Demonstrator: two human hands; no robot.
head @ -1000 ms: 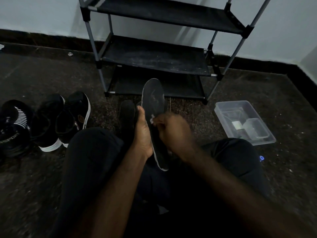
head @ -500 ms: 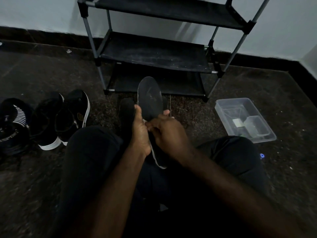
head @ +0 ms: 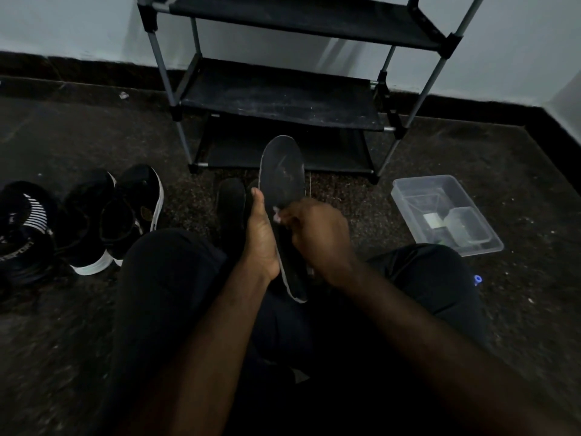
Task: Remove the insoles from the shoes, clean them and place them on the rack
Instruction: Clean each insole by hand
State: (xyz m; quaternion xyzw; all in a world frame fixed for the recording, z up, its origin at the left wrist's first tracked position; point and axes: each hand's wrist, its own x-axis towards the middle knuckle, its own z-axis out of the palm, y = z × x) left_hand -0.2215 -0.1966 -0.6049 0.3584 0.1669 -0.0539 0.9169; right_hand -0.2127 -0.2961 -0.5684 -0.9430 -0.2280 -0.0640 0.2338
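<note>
I hold a dark insole (head: 283, 171) upright above my lap, toe end up. My left hand (head: 261, 237) grips its left edge with the thumb along the side. My right hand (head: 314, 237) is curled over the insole's middle and pinches something small and pale against its surface; what it is I cannot tell. Another dark insole (head: 231, 199) lies on the floor just behind my left hand. The black shoe rack (head: 283, 99) stands straight ahead by the wall. A pair of black shoes with white soles (head: 110, 215) sits on the floor at the left.
A clear plastic tub (head: 446, 212) holding small items stands on the floor at the right. Further dark shoes (head: 22, 228) sit at the far left edge. My knees in dark trousers fill the lower part of the view. The floor is dark speckled stone.
My right hand has slid a little up and down along the insole's middle. The insole has stayed upright in my left hand.
</note>
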